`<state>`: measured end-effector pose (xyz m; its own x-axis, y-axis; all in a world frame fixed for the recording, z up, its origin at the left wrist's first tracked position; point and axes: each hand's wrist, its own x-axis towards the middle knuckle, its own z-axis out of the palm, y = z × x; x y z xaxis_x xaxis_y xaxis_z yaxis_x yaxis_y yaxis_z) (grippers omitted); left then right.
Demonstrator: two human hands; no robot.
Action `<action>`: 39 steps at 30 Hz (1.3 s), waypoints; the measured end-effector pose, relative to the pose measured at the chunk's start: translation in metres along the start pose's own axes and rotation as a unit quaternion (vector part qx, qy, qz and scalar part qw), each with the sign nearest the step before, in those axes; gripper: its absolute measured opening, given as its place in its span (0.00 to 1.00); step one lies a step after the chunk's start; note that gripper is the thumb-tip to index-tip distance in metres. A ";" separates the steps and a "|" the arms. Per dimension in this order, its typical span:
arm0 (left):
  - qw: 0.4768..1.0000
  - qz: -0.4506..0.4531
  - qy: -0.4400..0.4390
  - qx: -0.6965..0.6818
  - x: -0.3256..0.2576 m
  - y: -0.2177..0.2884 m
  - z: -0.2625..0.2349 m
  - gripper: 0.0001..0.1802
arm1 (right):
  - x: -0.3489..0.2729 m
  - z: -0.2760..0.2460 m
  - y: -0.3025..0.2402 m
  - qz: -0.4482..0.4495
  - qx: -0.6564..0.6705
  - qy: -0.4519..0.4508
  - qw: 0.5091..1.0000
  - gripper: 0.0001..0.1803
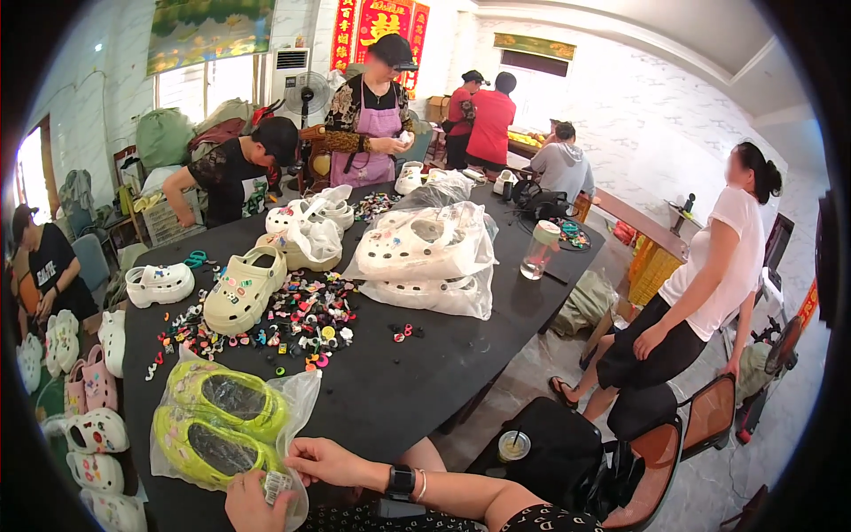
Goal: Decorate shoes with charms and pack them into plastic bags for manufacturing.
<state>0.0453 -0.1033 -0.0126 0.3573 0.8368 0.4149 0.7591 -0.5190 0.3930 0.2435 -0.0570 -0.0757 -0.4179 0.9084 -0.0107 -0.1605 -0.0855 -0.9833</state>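
Nearest the camera, a bare right forearm extends leftward across the bottom of the frame, a dark watch at its wrist. Beyond it, the black counter fills the centre, carrying bagged cream clogs above the middle and, to their left, a loose cream clog next to a heap of small coloured charms. At lower left, on the counter's near end, lies a clear bag with two lime-green clogs inside, side by side, long axes slanting from the left down toward the right, heels at the lower right. Seen from either grip, the green pair lies up and to the left. The left hand is nearer, just beside the lower clog's heel; the right hand sits farther right, at the bag's edge. Both grips look closed on plastic: left thumb and fingers pinch the bag by a white label, and the right fingertips bunch on its edge just above.
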 end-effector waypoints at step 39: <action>0.995 -0.024 0.086 -0.043 -0.011 -0.013 -0.012 0.05 | 0.121 0.031 -0.023 -0.182 -0.647 0.042 0.739 0.11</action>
<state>0.0251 -0.1074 -0.0125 0.2173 0.8231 0.5247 0.7207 -0.4979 0.4824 0.1687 0.0422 -0.0482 -0.4921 0.8016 0.3397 0.7634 0.5848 -0.2742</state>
